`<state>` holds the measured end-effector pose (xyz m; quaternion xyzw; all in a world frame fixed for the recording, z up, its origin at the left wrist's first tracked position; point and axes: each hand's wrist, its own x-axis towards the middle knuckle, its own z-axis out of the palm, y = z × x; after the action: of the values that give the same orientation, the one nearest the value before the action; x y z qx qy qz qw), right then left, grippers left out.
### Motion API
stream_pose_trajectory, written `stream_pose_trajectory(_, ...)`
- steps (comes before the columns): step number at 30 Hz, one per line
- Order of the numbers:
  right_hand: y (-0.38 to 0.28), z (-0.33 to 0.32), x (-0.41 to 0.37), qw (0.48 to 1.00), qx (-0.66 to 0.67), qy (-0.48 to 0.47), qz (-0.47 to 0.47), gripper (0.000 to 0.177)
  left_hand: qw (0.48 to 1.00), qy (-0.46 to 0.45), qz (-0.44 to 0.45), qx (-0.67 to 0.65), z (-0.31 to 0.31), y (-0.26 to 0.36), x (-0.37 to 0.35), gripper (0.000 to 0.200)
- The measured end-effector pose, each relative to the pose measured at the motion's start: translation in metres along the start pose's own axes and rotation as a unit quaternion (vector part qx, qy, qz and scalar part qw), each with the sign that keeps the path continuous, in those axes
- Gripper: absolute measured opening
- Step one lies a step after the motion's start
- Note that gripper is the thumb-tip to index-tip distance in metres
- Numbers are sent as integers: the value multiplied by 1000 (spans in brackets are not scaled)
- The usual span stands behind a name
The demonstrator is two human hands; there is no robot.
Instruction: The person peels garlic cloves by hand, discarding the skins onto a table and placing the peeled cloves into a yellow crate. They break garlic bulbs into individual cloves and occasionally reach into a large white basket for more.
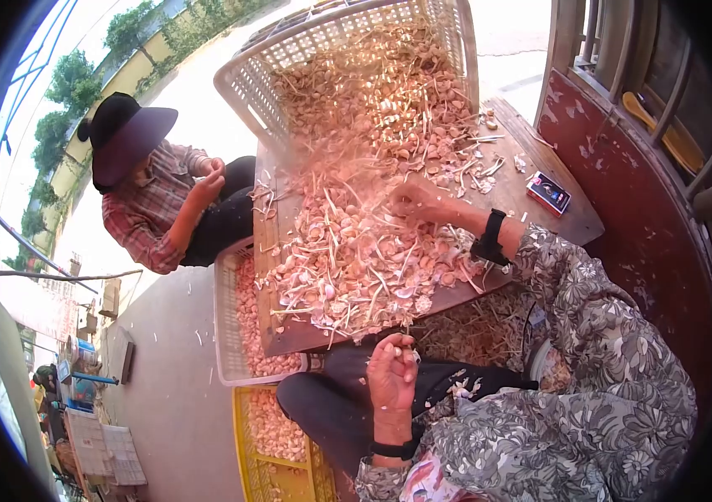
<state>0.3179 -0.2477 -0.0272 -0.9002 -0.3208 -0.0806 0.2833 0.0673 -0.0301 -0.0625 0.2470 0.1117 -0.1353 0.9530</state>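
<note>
My left hand [392,372] is raised over my dark-trousered lap, just off the table's near edge. Its fingers are curled closed around a small pale garlic clove [398,351]. Over the heap of garlic [339,243] on the wooden table [289,335] is my right hand [423,202]. Its fingers are bent inward at the pile, and whatever they pinch is hidden. Loose cloves, dry stalks and papery skins make up the heap. Black bands circle both my wrists.
A white crate [247,79] lies tipped, spilling garlic onto the table. A white basket [226,335] and yellow crate [243,435] hold cloves below. A small box [548,194] lies at the right. Another person [151,192] in a plaid shirt sits opposite, hands together.
</note>
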Motion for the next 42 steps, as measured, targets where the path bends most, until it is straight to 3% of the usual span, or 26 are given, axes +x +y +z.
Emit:
stream_pose_trajectory(1,4,-1,-4,989,134,10,56,20,1000,1,3,-8,1,0,0,21)
stream_pose_trajectory(3,-29,-23,-18,920,354,27,163,30,1000,-1,5,-4,4,0,1,22)
stream_pose_trajectory(6,-68,-38,-41,896,416,-30,152,24,1000,-2,5,6,8,-2,2,25)
stream_pose_trajectory(8,-90,-16,-62,891,452,-4,39,18,1000,-3,0,13,15,-4,2,26)
stream_pose_trajectory(10,-122,-13,-82,930,361,-4,-62,17,999,-10,-10,41,28,-7,1,29)
stream_pose_trajectory(12,-147,-14,-102,945,314,-24,-88,15,999,-17,-13,42,34,-10,0,28)
stream_pose_trajectory(15,-157,1,-119,970,221,-18,-98,14,998,-9,-6,68,37,-11,-4,26)
stream_pose_trajectory(22,-151,11,-129,977,195,-7,-87,15,994,29,0,109,31,-16,-2,20)
stream_pose_trajectory(25,-153,6,-131,981,186,-48,-32,13,990,37,37,129,39,-17,-3,18)
stream_pose_trajectory(27,-156,0,-131,989,70,-122,-52,11,986,48,51,154,38,-17,-4,16)
stream_pose_trajectory(32,-159,-3,-128,987,61,-135,-63,12,964,79,94,236,40,-20,-6,13)
stream_pose_trajectory(34,-161,-6,-127,974,72,-204,-63,14,962,75,101,244,40,-21,-8,14)
stream_pose_trajectory(39,-159,1,-130,976,35,-199,-79,17,955,75,126,258,41,-22,-10,13)
stream_pose_trajectory(42,-158,8,-136,984,35,-148,-96,19,954,77,116,264,45,-19,-12,12)
